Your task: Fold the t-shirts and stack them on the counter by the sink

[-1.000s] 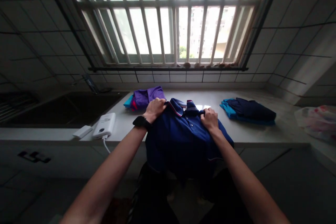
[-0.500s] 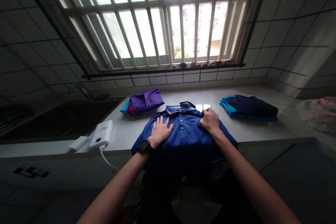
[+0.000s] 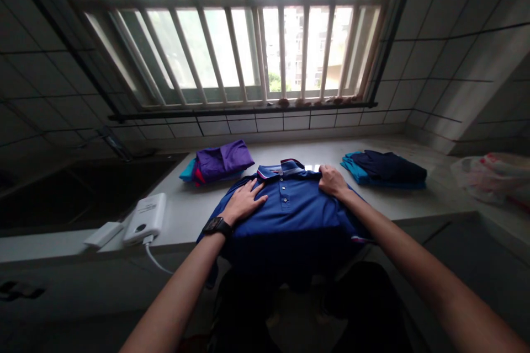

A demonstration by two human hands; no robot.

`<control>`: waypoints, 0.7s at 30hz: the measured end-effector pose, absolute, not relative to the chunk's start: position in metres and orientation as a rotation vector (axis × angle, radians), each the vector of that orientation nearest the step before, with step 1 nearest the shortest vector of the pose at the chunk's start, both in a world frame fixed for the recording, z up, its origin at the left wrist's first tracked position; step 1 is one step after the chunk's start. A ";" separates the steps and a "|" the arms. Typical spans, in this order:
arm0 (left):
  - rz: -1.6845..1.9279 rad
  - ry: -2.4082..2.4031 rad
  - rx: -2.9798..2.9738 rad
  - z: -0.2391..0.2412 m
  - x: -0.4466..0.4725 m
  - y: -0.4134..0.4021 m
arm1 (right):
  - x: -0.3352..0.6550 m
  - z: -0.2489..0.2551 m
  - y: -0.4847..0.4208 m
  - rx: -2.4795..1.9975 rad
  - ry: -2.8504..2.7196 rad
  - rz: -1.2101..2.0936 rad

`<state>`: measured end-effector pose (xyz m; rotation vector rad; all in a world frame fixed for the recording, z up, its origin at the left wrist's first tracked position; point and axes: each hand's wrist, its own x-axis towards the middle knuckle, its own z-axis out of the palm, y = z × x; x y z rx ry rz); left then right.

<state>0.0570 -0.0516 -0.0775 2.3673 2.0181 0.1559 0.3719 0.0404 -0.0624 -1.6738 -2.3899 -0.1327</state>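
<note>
Head view: on the pale counter (image 3: 186, 204) below the barred window (image 3: 232, 38), the blue polo shirt (image 3: 290, 204) lies front up, its collar toward the window and its lower part hanging over the front edge. A second ago both shoulders were pinched and the front sagged between them; now the chest lies flatter and the left side is spread wider, so the upper part looks nearly smoothed, while the hanging part is not yet up on the counter. Folded piles flank it, a purple pile (image 3: 223, 159) to the left and a navy pile (image 3: 387, 168) to the right, both apart from the hands.

The left hand (image 3: 244, 201) has let go of the cloth at the shoulder and rests palm down on the chest beside the collar, fingers spread apart. The right hand (image 3: 332, 182) stays clamped on the right shoulder, fingers curled into the fabric. Smallest, the placket buttons (image 3: 283, 188) lie between the hands, untouched.
</note>
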 end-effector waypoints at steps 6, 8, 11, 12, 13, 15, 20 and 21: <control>0.126 2.066 2.334 -0.074 0.062 -0.053 | 0.363 -0.037 0.047 -1.710 -2.435 -0.281; 0.115 2.070 2.336 -0.075 0.062 -0.053 | 0.363 -0.034 0.035 -1.761 -2.353 -0.232; 0.099 2.056 2.354 -0.076 0.061 -0.050 | 0.376 -0.040 0.013 -1.941 -2.312 -0.043; 0.094 2.053 2.358 -0.077 0.061 -0.048 | 0.382 -0.044 0.006 -2.027 -2.299 0.021; 0.087 2.053 2.357 -0.077 0.061 -0.047 | 0.387 -0.049 -0.001 -2.094 -2.286 0.058; 0.064 2.059 2.348 -0.077 0.062 -0.043 | 0.395 -0.057 -0.010 -2.112 -2.294 0.015; 0.028 2.060 2.332 -0.076 0.064 -0.031 | 0.391 -0.059 -0.006 -1.885 -2.405 -0.327; 0.029 2.056 2.330 -0.076 0.065 -0.028 | 0.389 -0.057 0.000 -1.869 -2.414 -0.367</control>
